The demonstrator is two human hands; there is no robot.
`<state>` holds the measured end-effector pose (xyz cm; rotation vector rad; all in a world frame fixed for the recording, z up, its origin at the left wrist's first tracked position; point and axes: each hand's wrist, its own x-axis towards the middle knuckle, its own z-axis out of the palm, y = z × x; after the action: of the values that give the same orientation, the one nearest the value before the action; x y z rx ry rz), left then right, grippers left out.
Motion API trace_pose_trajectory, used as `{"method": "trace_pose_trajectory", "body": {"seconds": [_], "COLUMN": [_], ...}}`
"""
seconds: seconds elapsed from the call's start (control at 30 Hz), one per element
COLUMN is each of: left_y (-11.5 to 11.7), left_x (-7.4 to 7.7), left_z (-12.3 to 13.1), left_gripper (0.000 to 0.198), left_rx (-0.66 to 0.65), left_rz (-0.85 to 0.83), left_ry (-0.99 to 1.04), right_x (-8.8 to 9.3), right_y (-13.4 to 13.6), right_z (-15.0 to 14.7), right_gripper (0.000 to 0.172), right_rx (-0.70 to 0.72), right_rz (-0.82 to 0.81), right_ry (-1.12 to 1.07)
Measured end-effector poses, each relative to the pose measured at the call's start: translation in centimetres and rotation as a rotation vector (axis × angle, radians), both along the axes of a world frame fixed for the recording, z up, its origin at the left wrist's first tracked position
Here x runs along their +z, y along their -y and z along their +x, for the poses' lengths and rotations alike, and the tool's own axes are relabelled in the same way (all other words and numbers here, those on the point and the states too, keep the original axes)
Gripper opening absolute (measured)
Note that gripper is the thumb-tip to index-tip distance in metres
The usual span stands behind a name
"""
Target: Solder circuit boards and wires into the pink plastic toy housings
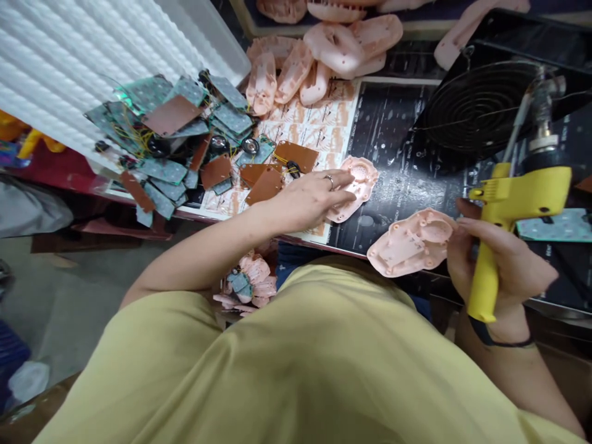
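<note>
My left hand (319, 194), a ring on one finger, reaches across the bench edge. Its fingers are spread over a pink plastic shell half (363, 176) that lies hollow side up; the thumb is hidden. My right hand (504, 259) has a yellow soldering gun (525, 197) by its handle, metal tip pointing away from me. Between fingertips of that same hand is the end of a second pink shell half (409, 243), tilted at the bench's front edge with its screw posts and round recess showing.
Circuit boards (161, 169) with wires and small speakers are heaped at left. More pink shells (296, 68) lie at the back. A black fan with a wire guard (476, 108) stands at back right. Below the bench edge sit further shells with boards (250, 283).
</note>
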<state>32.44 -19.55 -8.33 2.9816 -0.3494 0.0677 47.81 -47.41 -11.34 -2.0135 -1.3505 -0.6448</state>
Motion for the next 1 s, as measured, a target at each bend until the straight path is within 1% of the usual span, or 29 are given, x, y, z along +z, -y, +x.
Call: {"method": "trace_pose_trajectory", "body": {"seconds": [0.1, 0.17, 0.23, 0.3, 0.37, 0.4, 0.47, 0.5, 0.53, 0.6, 0.67, 0.73, 0.8, 0.83, 0.93, 1.0], "left_y": [0.3, 0.8, 1.0, 0.6, -0.6, -1.5, -3.3, -4.2, -4.9, -5.8, -6.1, -6.4, -6.8, -7.2, -8.5, -8.8], "left_x": [0.3, 0.1, -0.1, 0.1, 0.6, 1.0, 1.4, 1.4, 1.3, 0.5, -0.5, -1.1, -1.0, -0.7, 0.9, 1.8], "left_z": [0.3, 0.1, -0.7, -1.9, -3.5, -4.2, -5.5, -5.9, -6.2, -6.3, -6.0, -5.5, -5.4, -5.4, -5.8, -5.9], "left_gripper": [0.027, 0.023, 0.026, 0.035, 0.039, 0.038, 0.033, 0.03, 0.028, 0.025, 0.023, 0.02, 0.02, 0.022, 0.035, 0.043], "left_rx": [-0.075, -0.085, -0.052, 0.061, 0.268, 0.385, 0.574, 0.633, 0.669, 0.698, 0.715, 0.733, 0.75, 0.758, 0.761, 0.73], "left_rz": [-0.036, -0.073, -0.134, -0.194, -0.212, -0.203, -0.174, -0.162, -0.154, -0.135, -0.112, -0.129, -0.239, -0.337, -0.749, -1.067], "left_ry": [0.039, 0.067, 0.119, 0.177, 0.226, 0.243, 0.262, 0.256, 0.242, 0.205, 0.19, 0.217, 0.262, 0.282, 0.32, 0.342], "right_x": [-0.3, -0.4, -0.3, -0.2, -0.2, -0.2, -0.3, -0.3, -0.4, -0.5, -0.5, -0.4, -0.2, -0.1, 0.3, 0.4], "right_y": [-1.9, -2.5, -2.3, -1.6, -0.7, -0.4, -0.1, -0.1, -0.4, -1.3, -2.6, -3.7, -4.4, -4.5, -4.5, -4.5], "right_z": [-0.1, 0.0, 0.2, 0.4, 0.6, 0.6, 0.6, 0.5, 0.4, 0.0, -0.5, -1.0, -1.4, -1.4, -1.5, -1.5], "right_gripper": [0.024, 0.02, 0.027, 0.036, 0.041, 0.042, 0.045, 0.045, 0.044, 0.041, 0.039, 0.04, 0.044, 0.046, 0.049, 0.046], "right_rx": [0.004, 0.086, 0.213, 0.376, 0.527, 0.579, 0.609, 0.59, 0.564, 0.522, 0.512, 0.511, 0.499, 0.489, 0.431, 0.412], "right_rz": [0.053, 0.039, -0.013, -0.108, -0.2, -0.23, -0.251, -0.251, -0.248, -0.238, -0.229, -0.222, -0.193, -0.171, -0.093, -0.057], "right_ry": [0.087, 0.12, 0.145, 0.127, 0.05, 0.001, -0.061, -0.066, -0.051, 0.003, 0.061, 0.091, 0.092, 0.079, 0.022, -0.024]}}
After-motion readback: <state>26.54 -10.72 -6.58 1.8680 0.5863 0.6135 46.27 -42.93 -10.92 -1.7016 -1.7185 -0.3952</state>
